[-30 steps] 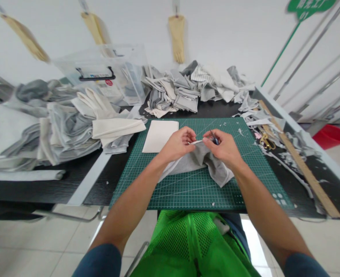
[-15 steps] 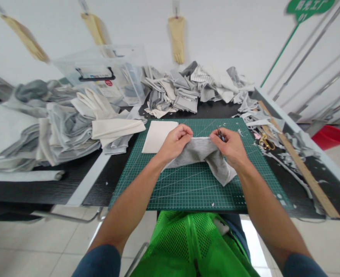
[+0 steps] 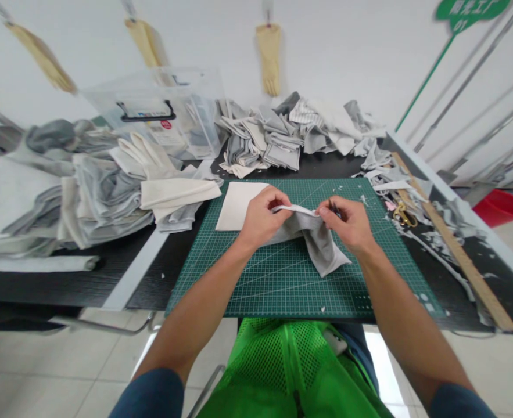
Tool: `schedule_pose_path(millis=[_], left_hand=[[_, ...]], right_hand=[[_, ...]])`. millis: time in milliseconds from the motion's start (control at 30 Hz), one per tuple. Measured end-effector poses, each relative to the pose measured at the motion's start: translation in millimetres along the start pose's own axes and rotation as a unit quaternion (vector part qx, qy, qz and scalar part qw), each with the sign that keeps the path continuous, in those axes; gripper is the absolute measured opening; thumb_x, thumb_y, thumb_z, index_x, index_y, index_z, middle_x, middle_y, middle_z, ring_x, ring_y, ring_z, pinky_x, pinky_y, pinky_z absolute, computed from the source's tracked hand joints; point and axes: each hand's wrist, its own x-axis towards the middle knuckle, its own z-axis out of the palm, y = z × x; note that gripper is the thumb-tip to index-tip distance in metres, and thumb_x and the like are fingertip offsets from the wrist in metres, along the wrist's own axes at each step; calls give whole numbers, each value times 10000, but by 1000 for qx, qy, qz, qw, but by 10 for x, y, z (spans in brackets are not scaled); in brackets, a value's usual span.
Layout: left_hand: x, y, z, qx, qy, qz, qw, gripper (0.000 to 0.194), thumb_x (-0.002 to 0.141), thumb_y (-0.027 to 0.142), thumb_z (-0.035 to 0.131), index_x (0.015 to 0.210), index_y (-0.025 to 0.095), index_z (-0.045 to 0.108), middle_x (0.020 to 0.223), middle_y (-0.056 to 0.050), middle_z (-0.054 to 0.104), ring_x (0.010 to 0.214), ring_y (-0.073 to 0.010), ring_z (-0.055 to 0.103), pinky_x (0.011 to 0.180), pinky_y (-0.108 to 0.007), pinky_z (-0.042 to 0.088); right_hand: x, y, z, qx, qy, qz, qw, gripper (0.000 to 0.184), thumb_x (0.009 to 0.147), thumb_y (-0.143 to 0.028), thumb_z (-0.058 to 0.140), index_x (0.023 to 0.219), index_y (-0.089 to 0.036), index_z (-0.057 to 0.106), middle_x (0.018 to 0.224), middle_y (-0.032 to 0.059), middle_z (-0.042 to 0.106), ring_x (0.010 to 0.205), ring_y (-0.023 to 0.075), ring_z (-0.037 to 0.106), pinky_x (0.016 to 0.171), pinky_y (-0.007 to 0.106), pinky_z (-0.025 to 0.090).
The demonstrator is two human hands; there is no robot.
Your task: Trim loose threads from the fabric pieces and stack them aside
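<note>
A grey piece of fabric (image 3: pixel 320 247) with a pale edge is held up just above the green cutting mat (image 3: pixel 256 290). My left hand (image 3: pixel 262 216) pinches one end of that edge, fingers closed. The other end is between the thumb and fingertips of my right hand (image 3: pixel 348 222), also closed. A small dark tool (image 3: pixel 334 208) pokes out between the right fingers; most of it is hidden, so its kind is unclear. Folds of the fabric hang down to the mat. Beside my left hand, a folded cream cloth (image 3: pixel 236 206) lies flat on the mat.
Heaped grey and cream fabric (image 3: pixel 103 197) lies at the left, before a clear plastic box (image 3: pixel 195 125). Folded cloth pieces (image 3: pixel 280 151) are piled behind the mat. At the right are gold-handled scissors (image 3: pixel 404 216), scraps and a wooden ruler (image 3: pixel 469 264).
The fabric's upper edge has gone from straight and taut to slightly bowed and turned. Its hanging part has shifted a little left; both hands keep their hold.
</note>
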Motion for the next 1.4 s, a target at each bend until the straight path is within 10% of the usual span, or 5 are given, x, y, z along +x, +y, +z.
schedule_pose_path(millis=[633, 1100, 1400], left_hand=[[-38, 100, -19, 22, -44, 10, 999, 109, 781, 320, 823, 820, 222, 792, 786, -16, 686, 742, -155, 595, 675, -300, 439], [-26, 75, -12, -16, -74, -66, 995, 180, 860, 356, 736, 814, 183, 720, 775, -17, 699, 709, -141, 590, 689, -287, 466], [5, 130, -2, -2, -107, -96, 990, 349, 954, 375, 572, 660, 189, 595, 650, 14, 551, 672, -140, 500, 650, -278, 406]], right_hand=[[-35, -26, 125, -70, 17, -35, 997, 297, 874, -414, 736, 1123, -252, 751, 815, 15, 695, 630, 161, 547, 622, 325, 451], [38, 87, -7, -34, 125, 34, 991, 391, 935, -443, 656, 631, -221, 552, 554, -32, 440, 552, 137, 413, 544, 297, 333], [29, 16, 102, -137, 127, -109, 976, 259, 922, -319, 660, 1139, -250, 783, 1199, 97, 765, 1106, 280, 707, 962, 446, 559]])
